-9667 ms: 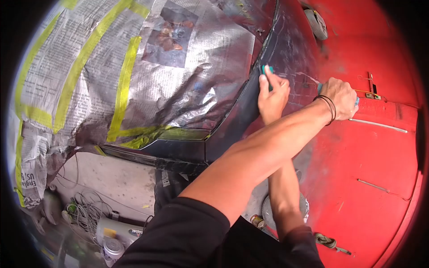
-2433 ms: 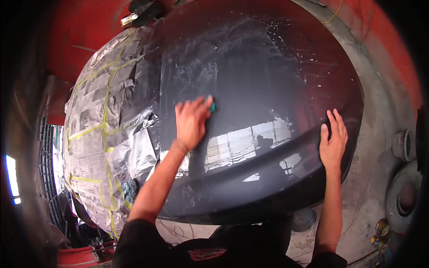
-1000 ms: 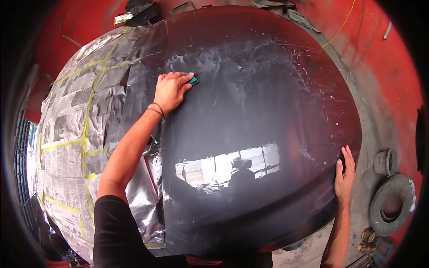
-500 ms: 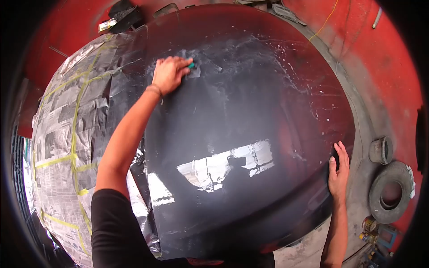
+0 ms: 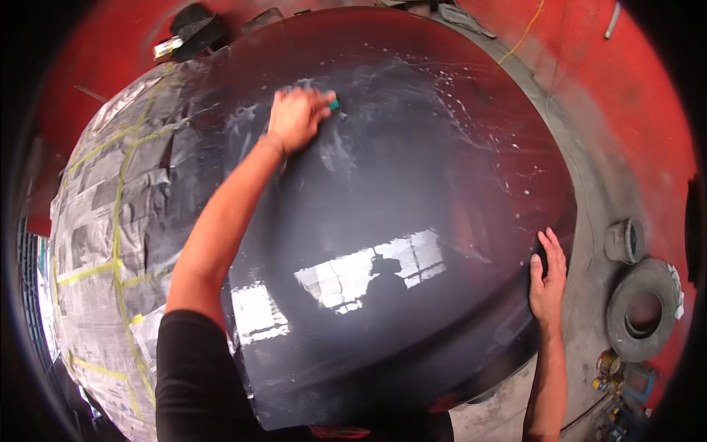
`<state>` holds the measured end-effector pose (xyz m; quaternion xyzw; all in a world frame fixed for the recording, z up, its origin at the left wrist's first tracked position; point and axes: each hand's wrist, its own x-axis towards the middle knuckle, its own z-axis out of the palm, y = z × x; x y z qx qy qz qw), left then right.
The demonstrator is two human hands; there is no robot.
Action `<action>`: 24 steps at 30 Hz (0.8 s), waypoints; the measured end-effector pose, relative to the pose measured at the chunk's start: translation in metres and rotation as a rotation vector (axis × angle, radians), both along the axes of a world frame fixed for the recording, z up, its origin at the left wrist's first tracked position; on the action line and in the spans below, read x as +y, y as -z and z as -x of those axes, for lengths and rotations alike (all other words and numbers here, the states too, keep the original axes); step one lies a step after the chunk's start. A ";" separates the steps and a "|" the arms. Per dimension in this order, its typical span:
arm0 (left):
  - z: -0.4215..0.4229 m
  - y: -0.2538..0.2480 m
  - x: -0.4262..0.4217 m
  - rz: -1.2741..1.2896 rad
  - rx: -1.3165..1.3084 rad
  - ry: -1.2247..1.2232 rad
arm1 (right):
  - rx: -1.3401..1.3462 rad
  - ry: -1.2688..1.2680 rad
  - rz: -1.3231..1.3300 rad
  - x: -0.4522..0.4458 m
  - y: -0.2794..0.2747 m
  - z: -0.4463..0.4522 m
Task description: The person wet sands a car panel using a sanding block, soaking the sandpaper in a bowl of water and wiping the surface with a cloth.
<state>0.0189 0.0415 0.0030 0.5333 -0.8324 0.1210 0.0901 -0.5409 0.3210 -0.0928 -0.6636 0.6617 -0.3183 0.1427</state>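
Note:
A dark, wet, glossy car hood (image 5: 368, 184) fills the middle of the view, with whitish watery streaks over its far half. My left hand (image 5: 298, 116) presses down on the hood's upper left part, fingers closed round a small green sanding block (image 5: 333, 102). Only the block's end shows past my fingertips; the rest is hidden under the hand. My right hand (image 5: 549, 283) rests on the right edge of the hood, fingers stretched out and holding nothing.
Newspaper masking (image 5: 96, 214) with yellow tape covers the surface on the left. On the floor at right lie a tyre (image 5: 615, 328), a bucket (image 5: 617, 241) and small cans (image 5: 607, 363). A black object (image 5: 195, 33) stands beyond the hood at upper left. Red walls (image 5: 641, 110) surround it.
My left hand has slid to the right along the hood with the green sanding block. My right hand stays on the edge, while the whole view has shifted slightly.

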 end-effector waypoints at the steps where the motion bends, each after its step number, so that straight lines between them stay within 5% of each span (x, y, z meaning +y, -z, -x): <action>1: 0.007 0.001 -0.037 -0.042 -0.012 -0.074 | -0.004 -0.001 -0.007 0.002 -0.001 0.000; 5: 0.032 0.020 -0.095 0.069 -0.048 -0.227 | -0.036 0.013 -0.006 0.001 -0.006 -0.004; 10: 0.039 0.009 -0.008 0.003 0.033 0.106 | -0.019 0.022 -0.003 0.002 -0.003 -0.002; 13: 0.044 0.014 -0.028 0.026 0.072 0.156 | -0.005 0.027 -0.013 0.000 -0.005 -0.002; 17: 0.089 0.024 -0.122 -0.020 -0.024 -0.150 | -0.010 0.032 -0.020 0.000 -0.004 -0.002; 20: 0.103 0.025 -0.117 0.034 0.007 -0.176 | -0.010 0.028 -0.023 0.004 -0.004 -0.003; 24: 0.116 0.016 -0.037 -0.055 0.038 0.184 | -0.014 0.043 -0.005 0.001 -0.004 0.000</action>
